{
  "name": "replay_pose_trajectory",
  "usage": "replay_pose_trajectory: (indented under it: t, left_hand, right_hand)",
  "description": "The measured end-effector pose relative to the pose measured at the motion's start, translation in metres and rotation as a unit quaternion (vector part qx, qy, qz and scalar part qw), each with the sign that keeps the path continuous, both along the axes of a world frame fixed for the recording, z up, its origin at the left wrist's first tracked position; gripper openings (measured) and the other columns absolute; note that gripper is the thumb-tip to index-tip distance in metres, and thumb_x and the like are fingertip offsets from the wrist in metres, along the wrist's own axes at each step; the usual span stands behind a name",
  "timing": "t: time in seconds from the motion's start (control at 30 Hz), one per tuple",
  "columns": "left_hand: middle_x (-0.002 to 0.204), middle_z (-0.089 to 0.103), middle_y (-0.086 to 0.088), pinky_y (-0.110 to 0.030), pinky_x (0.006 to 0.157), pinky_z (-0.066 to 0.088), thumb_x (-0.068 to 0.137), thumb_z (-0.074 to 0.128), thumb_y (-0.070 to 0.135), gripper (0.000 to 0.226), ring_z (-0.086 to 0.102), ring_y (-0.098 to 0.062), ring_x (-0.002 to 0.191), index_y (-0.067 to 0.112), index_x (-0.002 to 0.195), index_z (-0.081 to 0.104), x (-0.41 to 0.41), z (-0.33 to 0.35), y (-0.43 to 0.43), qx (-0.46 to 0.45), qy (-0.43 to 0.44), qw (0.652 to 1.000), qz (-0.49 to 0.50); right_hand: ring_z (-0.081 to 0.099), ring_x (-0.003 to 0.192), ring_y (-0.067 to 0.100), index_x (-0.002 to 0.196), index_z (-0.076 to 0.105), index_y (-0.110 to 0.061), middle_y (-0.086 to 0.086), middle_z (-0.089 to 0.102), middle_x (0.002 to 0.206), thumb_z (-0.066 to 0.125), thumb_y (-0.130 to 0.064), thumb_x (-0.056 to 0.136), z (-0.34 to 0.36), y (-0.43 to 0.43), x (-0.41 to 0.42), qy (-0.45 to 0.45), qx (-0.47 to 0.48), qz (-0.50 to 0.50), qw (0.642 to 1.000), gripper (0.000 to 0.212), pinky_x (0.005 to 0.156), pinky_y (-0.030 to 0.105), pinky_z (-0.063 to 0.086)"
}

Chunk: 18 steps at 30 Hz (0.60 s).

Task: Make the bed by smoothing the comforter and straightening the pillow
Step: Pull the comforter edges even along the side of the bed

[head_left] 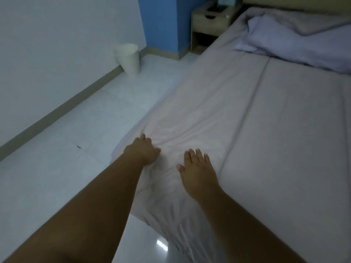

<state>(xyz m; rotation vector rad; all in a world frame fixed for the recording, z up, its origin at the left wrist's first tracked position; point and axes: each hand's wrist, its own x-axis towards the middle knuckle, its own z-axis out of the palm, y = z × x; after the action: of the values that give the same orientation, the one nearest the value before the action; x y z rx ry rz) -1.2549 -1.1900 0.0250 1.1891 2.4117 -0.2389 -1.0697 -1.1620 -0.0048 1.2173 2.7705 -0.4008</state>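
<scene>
Tiled floor [66, 130], comforter [209, 114], left hand [142, 151] fingers curled, grip unclear, right hand [197, 168] flat.

Pillow [296, 40] lies on the bed [275, 130] at one o'clock; nightstand [209, 25] at twelve, bin [127, 58] at eleven.

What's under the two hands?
The pale comforter, wrinkled there. The right hand lies flat; the left hand bunches a fold. What lies beneath the comforter is covered.

Left hand's fingers [152, 147] hidden in comforter [199, 114] — perhaps gripping; pillow [284, 40] cropped.
</scene>
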Motion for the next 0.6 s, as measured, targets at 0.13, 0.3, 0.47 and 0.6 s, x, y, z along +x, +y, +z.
replay_pose_trajectory:
  t: [0.13,0.3,0.47,0.6]
  left_hand:
    - [0.157,0.028,-0.003,-0.043,0.116,0.025,0.097,0.035,0.049,0.060,0.022,-0.026,0.146,0.020,0.149,0.028,0.000,0.122,-0.018,0.004,0.117,0.986,-0.121]
    - [0.149,0.042,-0.001,-0.039,0.106,0.037,0.098,0.034,0.047,0.052,0.042,-0.024,0.135,0.029,0.147,0.033,-0.017,0.256,-0.023,0.067,0.116,0.983,-0.127]
    - [0.144,0.047,-0.002,-0.038,0.105,0.040,0.100,0.031,0.045,0.046,0.045,-0.022,0.131,0.030,0.141,0.043,-0.066,0.333,-0.007,0.096,0.096,0.977,-0.165]
    - [0.146,0.046,-0.004,-0.039,0.106,0.039,0.100,0.031,0.047,0.048,0.045,-0.024,0.131,0.028,0.143,0.041,-0.113,0.353,0.007,0.094,0.052,0.976,-0.191]
  right_hand:
    - [0.021,0.145,0.023,0.148,0.028,-0.011,0.007,0.030,0.155,0.016,-0.039,0.103,0.123,0.011,-0.002,-0.017,0.027,0.033,0.999,0.055,0.120,0.041,0.005]
    - [0.053,0.115,0.027,0.120,0.058,-0.011,0.009,0.061,0.123,0.024,-0.034,0.103,0.260,0.020,-0.025,-0.006,0.113,0.018,0.993,0.045,0.111,0.038,0.027]
    - [0.054,0.113,0.029,0.124,0.057,-0.013,0.009,0.060,0.123,0.032,-0.022,0.103,0.346,0.018,-0.077,-0.036,0.151,-0.001,0.988,0.034,0.102,0.038,0.036]
    - [0.047,0.123,0.030,0.136,0.047,-0.016,0.010,0.052,0.135,0.030,-0.024,0.103,0.375,0.012,-0.139,-0.094,0.118,-0.058,0.987,0.037,0.109,0.042,0.031]
